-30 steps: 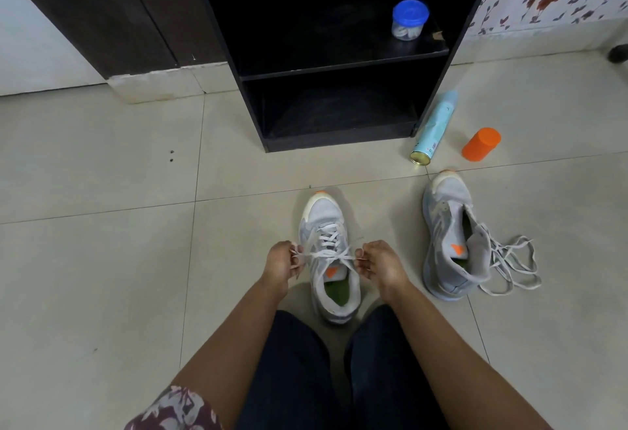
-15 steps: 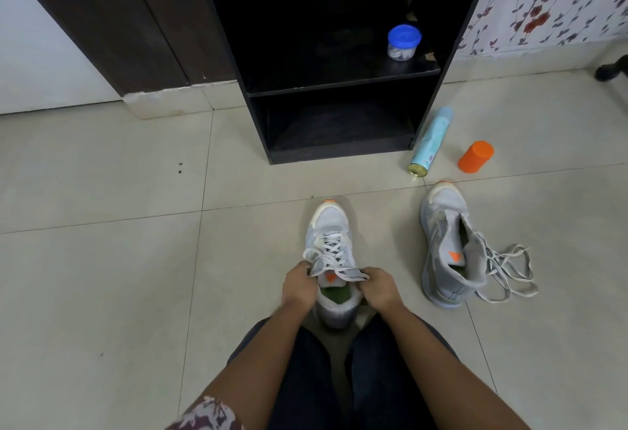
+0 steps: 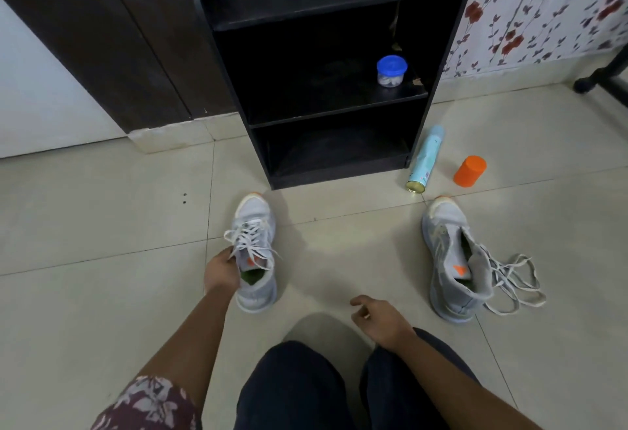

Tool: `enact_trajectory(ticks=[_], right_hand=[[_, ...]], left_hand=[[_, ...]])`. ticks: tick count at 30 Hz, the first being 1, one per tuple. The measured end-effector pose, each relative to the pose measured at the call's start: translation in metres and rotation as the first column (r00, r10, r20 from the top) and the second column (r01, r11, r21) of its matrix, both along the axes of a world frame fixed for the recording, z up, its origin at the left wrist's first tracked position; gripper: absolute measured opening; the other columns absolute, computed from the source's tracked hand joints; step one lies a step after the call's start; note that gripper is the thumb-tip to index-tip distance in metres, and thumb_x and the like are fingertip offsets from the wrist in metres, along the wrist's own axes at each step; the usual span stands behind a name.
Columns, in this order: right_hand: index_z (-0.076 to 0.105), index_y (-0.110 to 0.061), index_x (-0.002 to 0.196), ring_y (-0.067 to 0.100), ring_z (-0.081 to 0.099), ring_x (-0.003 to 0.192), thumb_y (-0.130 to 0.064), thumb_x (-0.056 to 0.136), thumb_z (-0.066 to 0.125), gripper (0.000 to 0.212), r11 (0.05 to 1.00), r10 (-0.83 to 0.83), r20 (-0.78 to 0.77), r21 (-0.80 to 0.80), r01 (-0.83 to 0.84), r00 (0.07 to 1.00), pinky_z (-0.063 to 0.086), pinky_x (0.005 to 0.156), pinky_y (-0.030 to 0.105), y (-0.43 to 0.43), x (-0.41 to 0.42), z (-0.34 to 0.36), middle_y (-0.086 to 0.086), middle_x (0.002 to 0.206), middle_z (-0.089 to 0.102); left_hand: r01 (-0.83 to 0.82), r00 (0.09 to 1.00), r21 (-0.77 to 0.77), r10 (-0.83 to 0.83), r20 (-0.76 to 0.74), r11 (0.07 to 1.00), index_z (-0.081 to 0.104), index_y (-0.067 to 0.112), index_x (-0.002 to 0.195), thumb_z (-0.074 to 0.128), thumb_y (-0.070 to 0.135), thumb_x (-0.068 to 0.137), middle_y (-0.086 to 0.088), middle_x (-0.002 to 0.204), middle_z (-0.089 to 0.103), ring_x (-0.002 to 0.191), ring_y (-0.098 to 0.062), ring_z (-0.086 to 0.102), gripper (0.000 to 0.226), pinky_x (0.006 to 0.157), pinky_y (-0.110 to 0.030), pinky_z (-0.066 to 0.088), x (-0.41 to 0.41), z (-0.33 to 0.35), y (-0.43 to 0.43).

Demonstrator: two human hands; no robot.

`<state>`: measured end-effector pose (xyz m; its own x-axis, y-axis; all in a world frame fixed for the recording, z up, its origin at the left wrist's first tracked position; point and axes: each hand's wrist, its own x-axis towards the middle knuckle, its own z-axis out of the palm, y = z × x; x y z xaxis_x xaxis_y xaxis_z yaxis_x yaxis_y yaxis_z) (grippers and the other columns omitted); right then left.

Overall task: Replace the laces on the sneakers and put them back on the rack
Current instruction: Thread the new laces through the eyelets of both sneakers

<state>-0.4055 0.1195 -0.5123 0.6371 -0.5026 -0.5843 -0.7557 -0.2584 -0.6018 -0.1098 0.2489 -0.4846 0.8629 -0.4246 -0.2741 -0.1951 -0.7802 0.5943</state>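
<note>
In the head view, the black rack (image 3: 326, 96) serves as the landmark. Just in front of its lower left corner, the laced sneaker (image 3: 254, 252) is seen with white laces crossed through the eyelets and the ends lying loose over the tongue; whether a knot is tied cannot be told. It is gripped at the collar by the left hand (image 3: 221, 273), whose fingers are closed around the inner side of the opening. The right hand (image 3: 377, 319) is held free above the floor (image 3: 102, 225), nearer the person than the rack, with fingers loosely curled and nothing in it. In front of the rack's right corner and well apart from the first shoe, the second sneaker (image 3: 448, 259) lies with its tongue pulled up and its loose lace (image 3: 509, 280) spilled in a tangle onto the tiles beside it. A spray can (image 3: 424, 159) and an orange cap (image 3: 470, 171) lie just right of the rack's base, and a blue-lidded jar (image 3: 391, 71) stands on its middle shelf. By judgement, the task is about half done: one shoe appears relaced and ready to be shelved, while the other is yet to be threaded, and neither is on the rack.
</note>
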Motion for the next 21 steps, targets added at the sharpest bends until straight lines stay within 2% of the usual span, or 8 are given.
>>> enact_trajectory(ticks=[3, 7, 9, 11, 14, 18, 19, 21], right_hand=[[0.054, -0.025, 0.128, 0.009, 0.057, 0.088, -0.03, 0.096, 0.049, 0.032, 1.0, -0.014, -0.008, -0.005, 0.014, 1.0, 0.043, 0.078, 0.018, 0.001, 0.0, 0.0, -0.009, 0.097, 0.059], [0.06, -0.025, 0.12, 0.009, 0.059, 0.091, -0.023, 0.094, 0.051, 0.028, 0.997, -0.078, 0.052, 0.02, 0.077, 0.996, 0.047, 0.086, 0.023, 0.003, -0.004, 0.005, -0.007, 0.101, 0.064], [0.064, -0.022, 0.113, 0.013, 0.064, 0.097, -0.018, 0.093, 0.053, 0.024, 0.989, -0.148, 0.136, 0.046, 0.143, 0.98, 0.049, 0.093, 0.031, 0.0, -0.01, 0.009, -0.003, 0.102, 0.069], [0.068, -0.024, 0.106, 0.016, 0.067, 0.094, -0.018, 0.091, 0.057, 0.019, 0.969, -0.237, 0.204, -0.024, 0.247, 0.95, 0.051, 0.088, 0.033, -0.005, -0.02, 0.017, -0.001, 0.097, 0.072], [0.07, -0.02, 0.102, 0.021, 0.066, 0.091, -0.018, 0.09, 0.058, 0.017, 0.868, -0.364, 0.238, -0.264, 0.421, 0.9, 0.048, 0.079, 0.03, -0.018, -0.046, 0.031, 0.002, 0.096, 0.072], [0.061, -0.006, 0.111, 0.038, 0.054, 0.103, -0.016, 0.087, 0.059, 0.026, 0.541, -0.603, 0.291, -0.535, 0.649, 0.743, 0.043, 0.08, 0.039, -0.056, -0.085, 0.035, 0.019, 0.115, 0.056], [0.055, -0.003, 0.117, 0.041, 0.052, 0.107, -0.017, 0.086, 0.06, 0.034, 0.501, -0.665, 0.26, -0.539, 0.677, 0.7, 0.042, 0.085, 0.044, -0.067, -0.094, 0.034, 0.023, 0.117, 0.054], [0.041, -0.003, 0.132, 0.044, 0.049, 0.118, -0.025, 0.089, 0.058, 0.05, 0.573, -0.753, 0.083, -0.406, 0.712, 0.653, 0.039, 0.094, 0.047, -0.091, -0.104, 0.03, 0.025, 0.127, 0.05]], left_hand=[[0.006, 0.998, -0.016, -0.007, -0.068, 1.0, 0.059, 0.003, 0.127, 0.043, 0.004, 0.097, -0.021, 0.126, 0.06, 0.115, -0.039, 0.055, 0.034, 0.089, -0.031, 0.038, 0.01, 0.001, 0.001], [0.016, 0.992, 0.176, 0.006, -0.127, 0.984, 0.049, 0.003, 0.131, 0.046, 0.023, 0.099, -0.024, 0.131, 0.053, 0.118, -0.041, 0.051, 0.038, 0.095, -0.039, 0.038, 0.009, -0.001, -0.007], [0.014, 1.0, 0.27, -0.016, 0.005, 0.963, 0.037, 0.002, 0.14, 0.054, 0.026, 0.093, -0.025, 0.14, 0.043, 0.129, -0.04, 0.041, 0.055, 0.105, -0.042, 0.031, -0.008, -0.003, -0.013], [0.061, 0.958, 0.275, -0.134, 0.254, 0.96, 0.031, 0.007, 0.146, 0.059, 0.02, 0.088, -0.02, 0.149, 0.033, 0.137, -0.038, 0.03, 0.065, 0.11, -0.045, 0.023, -0.041, -0.005, -0.015], [0.318, 0.834, 0.193, -0.37, 0.408, 0.928, 0.046, 0.009, 0.137, 0.065, 0.01, 0.078, -0.015, 0.141, 0.046, 0.129, -0.036, 0.042, 0.062, 0.107, -0.046, 0.03, -0.095, -0.01, -0.017], [0.476, 0.866, -0.007, -0.468, 0.176, 0.879, 0.056, 0.012, 0.129, 0.06, 0.006, 0.083, -0.007, 0.126, 0.06, 0.114, -0.029, 0.056, 0.046, 0.097, -0.037, 0.044, -0.164, -0.017, -0.022], [0.467, 0.881, -0.045, -0.461, 0.105, 0.883, 0.055, 0.015, 0.13, 0.057, 0.008, 0.087, -0.002, 0.126, 0.06, 0.113, -0.025, 0.056, 0.044, 0.096, -0.033, 0.044, -0.178, -0.019, -0.022], [0.432, 0.899, -0.08, -0.436, -0.038, 0.898, 0.054, 0.02, 0.129, 0.052, 0.012, 0.092, 0.006, 0.121, 0.061, 0.108, -0.017, 0.058, 0.038, 0.091, -0.027, 0.044, -0.198, -0.023, -0.021]])
